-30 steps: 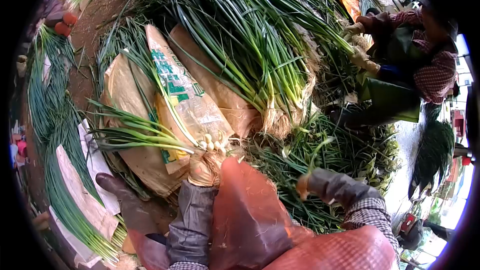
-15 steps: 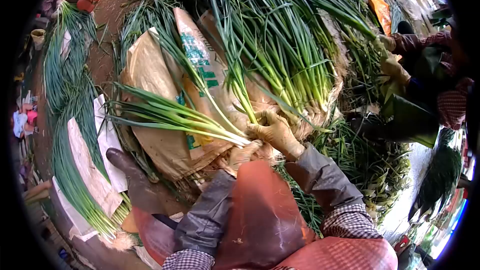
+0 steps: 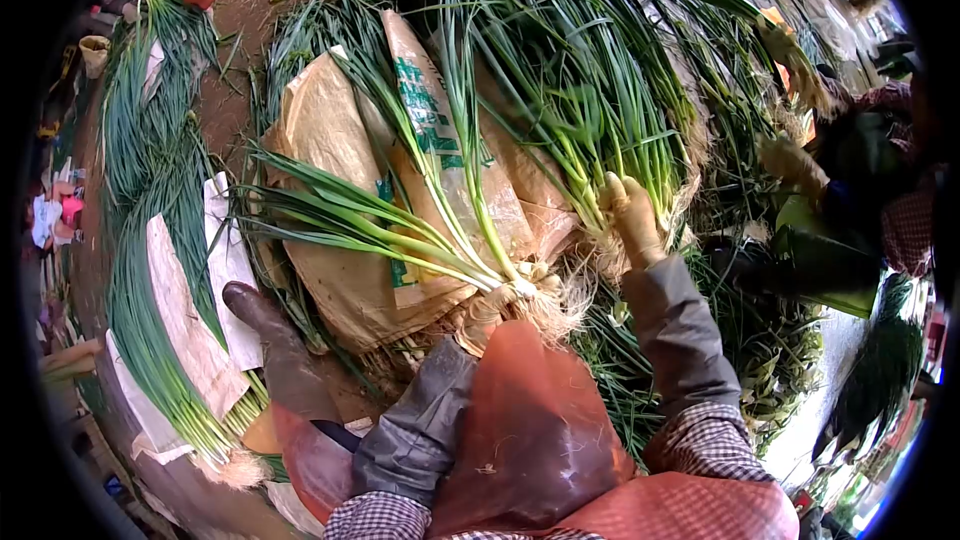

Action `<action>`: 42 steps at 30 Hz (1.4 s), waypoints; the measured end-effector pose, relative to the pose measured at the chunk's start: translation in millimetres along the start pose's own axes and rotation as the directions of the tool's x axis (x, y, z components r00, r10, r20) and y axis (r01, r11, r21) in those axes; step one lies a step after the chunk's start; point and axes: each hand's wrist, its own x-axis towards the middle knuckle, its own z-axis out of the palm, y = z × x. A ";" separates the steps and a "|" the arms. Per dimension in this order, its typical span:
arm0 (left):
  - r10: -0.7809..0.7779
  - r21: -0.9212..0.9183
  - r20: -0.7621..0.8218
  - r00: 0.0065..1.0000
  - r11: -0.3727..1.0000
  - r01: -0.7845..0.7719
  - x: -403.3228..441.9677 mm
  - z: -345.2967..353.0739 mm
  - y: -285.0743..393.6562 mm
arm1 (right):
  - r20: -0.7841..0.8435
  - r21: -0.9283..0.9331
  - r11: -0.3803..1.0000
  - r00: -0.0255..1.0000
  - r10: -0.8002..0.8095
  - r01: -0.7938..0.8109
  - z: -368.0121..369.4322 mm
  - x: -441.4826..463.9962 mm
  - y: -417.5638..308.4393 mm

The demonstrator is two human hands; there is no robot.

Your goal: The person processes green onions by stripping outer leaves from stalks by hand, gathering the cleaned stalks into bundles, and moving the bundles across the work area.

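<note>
My gloved left hand [image 3: 487,314] is closed around the white root ends of a small bunch of green onions [image 3: 455,252], low in front of my knees. Their leaves fan out to the left and upward, and pale roots stick out to the right of the hand. My gloved right hand [image 3: 634,220] is at the lower end of a big heap of green onions [image 3: 560,90], its fingers closed on stalks near the root end. Just what lies inside those fingers is partly hidden.
Printed sacking [image 3: 325,160] lies beneath the bunch. More green onions [image 3: 150,330] with white sheets run along the left, by my boot [image 3: 262,310]. At the right, a co-worker's gloved hand [image 3: 795,168] is among more leaves. Leaf scraps [image 3: 760,340] litter the ground.
My right hand has left the small bunch and moved right and up to the big heap. A stalk it was touching now stands in the bunch in my left hand. The view has shifted slightly.
</note>
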 end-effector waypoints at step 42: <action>0.132 -0.131 0.228 0.965 0.986 -0.104 -21.6 10.8 0.0 | 0.518 -0.804 0.312 0.338 0.786 0.506 -138.6 -188.2 124.7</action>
